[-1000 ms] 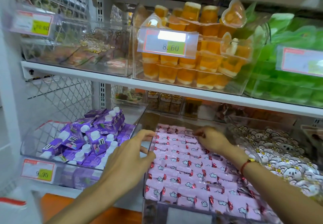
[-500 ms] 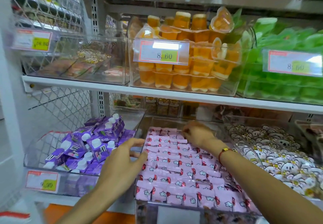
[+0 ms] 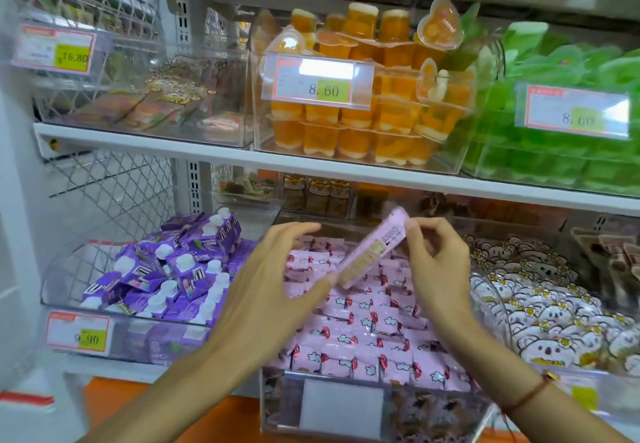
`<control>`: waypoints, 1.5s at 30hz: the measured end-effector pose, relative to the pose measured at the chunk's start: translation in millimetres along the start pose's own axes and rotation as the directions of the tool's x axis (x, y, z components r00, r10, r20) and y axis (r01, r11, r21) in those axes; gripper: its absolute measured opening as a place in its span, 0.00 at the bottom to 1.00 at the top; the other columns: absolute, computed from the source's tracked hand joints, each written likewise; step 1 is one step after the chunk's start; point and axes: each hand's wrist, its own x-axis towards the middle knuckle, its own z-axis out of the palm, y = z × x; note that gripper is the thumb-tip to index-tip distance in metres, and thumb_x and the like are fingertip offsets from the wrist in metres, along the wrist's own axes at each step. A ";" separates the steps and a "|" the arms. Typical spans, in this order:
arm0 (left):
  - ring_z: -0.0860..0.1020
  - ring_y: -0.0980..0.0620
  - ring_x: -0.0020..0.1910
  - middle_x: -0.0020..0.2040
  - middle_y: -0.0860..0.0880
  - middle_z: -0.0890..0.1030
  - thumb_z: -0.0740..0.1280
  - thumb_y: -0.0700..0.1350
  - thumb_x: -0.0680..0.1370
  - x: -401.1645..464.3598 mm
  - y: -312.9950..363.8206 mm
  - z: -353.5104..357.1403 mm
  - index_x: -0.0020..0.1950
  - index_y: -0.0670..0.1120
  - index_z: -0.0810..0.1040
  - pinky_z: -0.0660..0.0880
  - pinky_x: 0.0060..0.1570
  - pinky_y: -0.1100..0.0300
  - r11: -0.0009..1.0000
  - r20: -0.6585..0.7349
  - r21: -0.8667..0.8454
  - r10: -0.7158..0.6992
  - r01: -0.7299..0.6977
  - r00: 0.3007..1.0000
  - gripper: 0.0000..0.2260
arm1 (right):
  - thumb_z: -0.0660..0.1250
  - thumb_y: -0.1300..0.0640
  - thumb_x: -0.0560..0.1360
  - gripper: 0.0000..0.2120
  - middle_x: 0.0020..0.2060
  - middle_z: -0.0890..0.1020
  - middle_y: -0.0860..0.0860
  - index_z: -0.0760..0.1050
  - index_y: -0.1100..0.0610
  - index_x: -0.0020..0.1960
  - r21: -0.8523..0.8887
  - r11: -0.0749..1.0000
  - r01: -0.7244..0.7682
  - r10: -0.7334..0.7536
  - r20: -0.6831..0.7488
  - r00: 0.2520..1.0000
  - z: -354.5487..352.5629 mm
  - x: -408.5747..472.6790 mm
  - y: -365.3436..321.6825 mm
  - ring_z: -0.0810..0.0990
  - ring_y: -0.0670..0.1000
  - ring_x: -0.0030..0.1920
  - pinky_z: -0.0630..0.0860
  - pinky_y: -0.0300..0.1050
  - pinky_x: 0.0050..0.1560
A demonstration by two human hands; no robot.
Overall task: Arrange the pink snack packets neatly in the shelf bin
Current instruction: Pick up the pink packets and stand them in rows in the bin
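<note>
purple cartons (image 3: 166,269) left bin | orange jelly cups (image 3: 363,124) above | green cups (image 3: 571,152), blurred, maybe jelly

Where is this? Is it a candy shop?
Most likely a snack shop or supermarket aisle: price tags are clipped to clear bins, orange jelly cups fill a shelf, and pink snack packets sit in rows in a shelf bin.
</note>
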 end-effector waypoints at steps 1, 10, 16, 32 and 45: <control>0.70 0.67 0.60 0.62 0.68 0.68 0.70 0.58 0.71 -1.1 4.7 3.4 0.65 0.65 0.66 0.69 0.54 0.68 0.999 0.039 0.012 0.036 -0.037 0.999 0.24 | 0.64 0.58 0.78 0.06 0.38 0.83 0.48 0.77 0.54 0.43 0.078 0.995 -0.067 0.064 0.041 0.997 -0.8 -6.5 -6.5 0.81 0.40 0.37 0.77 0.32 0.37; 0.81 0.58 0.40 0.41 0.52 0.85 0.68 0.48 0.75 10.8 20.6 1.6 0.49 0.54 0.83 0.76 0.37 0.68 0.819 0.190 -0.420 -0.341 0.390 0.921 0.05 | 0.63 0.49 0.77 0.13 0.55 0.79 0.45 0.73 0.49 0.60 -0.044 0.982 -0.185 0.189 0.347 0.919 -18.8 -15.0 -23.3 0.77 0.43 0.57 0.74 0.40 0.58; 0.82 0.51 0.30 0.39 0.43 0.85 0.69 0.51 0.74 15.4 18.7 2.8 0.38 0.47 0.86 0.76 0.27 0.62 0.527 0.404 -0.543 -0.519 0.654 0.753 0.11 | 0.59 0.44 0.78 0.21 0.70 0.65 0.37 0.65 0.43 0.71 -0.276 0.774 0.570 -0.276 0.663 0.696 -21.4 -24.4 -25.4 0.56 0.38 0.72 0.49 0.38 0.72; 0.76 0.67 0.49 0.48 0.61 0.80 0.68 0.57 0.73 8.3 1.9 -5.1 0.57 0.58 0.76 0.72 0.43 0.74 0.968 -0.080 -0.190 -0.182 0.165 0.980 0.14 | 0.66 0.51 0.76 0.15 0.49 0.73 0.46 0.73 0.49 0.62 -0.393 0.880 0.268 -0.171 0.263 0.950 -14.8 0.2 3.9 0.66 0.45 0.51 0.68 0.42 0.49; 0.71 0.71 0.50 0.51 0.65 0.74 0.63 0.49 0.78 -5.5 -33.6 1.3 0.54 0.64 0.70 0.70 0.52 0.60 0.916 0.042 -0.167 -0.363 0.365 0.931 0.09 | 0.60 0.57 0.80 0.22 0.44 0.81 0.53 0.56 0.51 0.70 -0.422 0.898 0.127 0.065 0.412 0.909 35.6 55.3 56.4 0.82 0.58 0.43 0.79 0.53 0.44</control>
